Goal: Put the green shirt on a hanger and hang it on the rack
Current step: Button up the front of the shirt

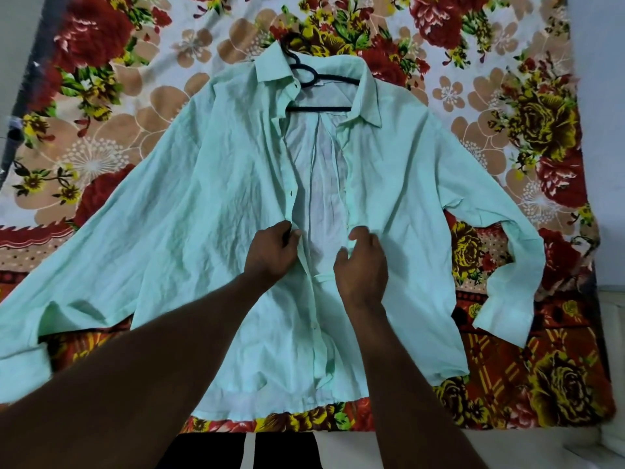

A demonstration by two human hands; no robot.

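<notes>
The green shirt (209,198) lay flat and face-up on the floral bedsheet (507,96), its long axis running from the hem at 6 o'clock, nearest me, to the collar (275,67) at 12 o'clock, with the sleeves spread toward 8 and 4 o'clock. My left hand (270,253) pinched the left front edge between thumb and curled fingers. My right hand (363,269), just beside it across the open gap, had thumb and forefinger closed on the right front edge. The hanger (324,108) sat inside the shoulders at 12 o'clock from both hands, well apart from them, its bar lying crosswise from 9 to 3 o'clock and its hook poking out past the collar toward 11 o'clock. Both hands were about equally far from it. I judged the fronts needed drawing together before lifting by that hook. No rack was in view.
</notes>
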